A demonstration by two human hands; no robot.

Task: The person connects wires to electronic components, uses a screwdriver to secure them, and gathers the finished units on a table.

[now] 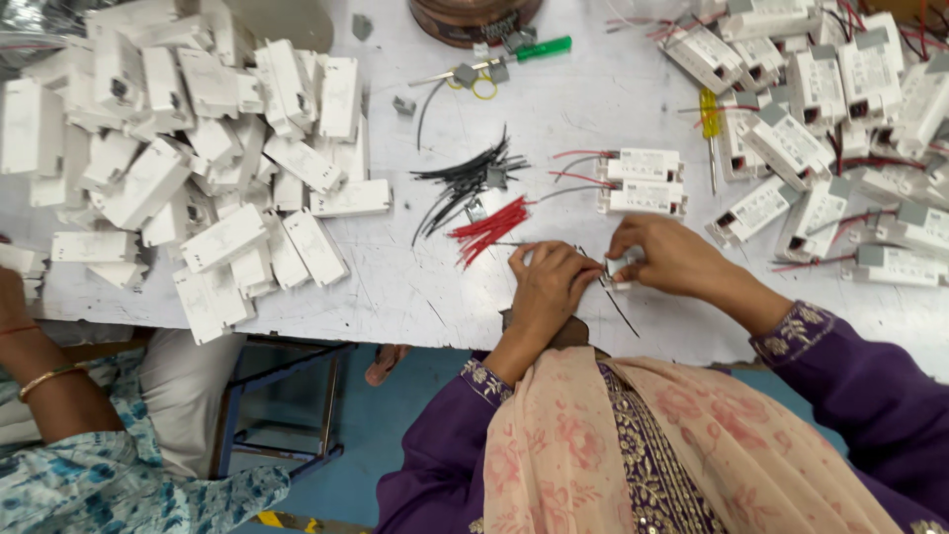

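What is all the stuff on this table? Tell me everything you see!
white plastic boxes: big heap, white, table's left
wired boxes: many, white with grey ends, right
finished pair: two, white, centre
black wires: bundle, centre
red wires: bundle, below the black ones
green-handled tool: one, top centre
yellow screwdriver: one, upper right
table: one, white
co-worker's arm: one, gold bangle, far left
left hand: holds thin black wire
right hand: fingers on a small white box

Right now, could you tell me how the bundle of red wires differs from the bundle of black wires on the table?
The red wires look shorter and lie in a tight fan; the black wires are longer and spread more loosely. The red bundle lies nearer the left hand; the black one lies farther up the table. Both are loose cut lengths.
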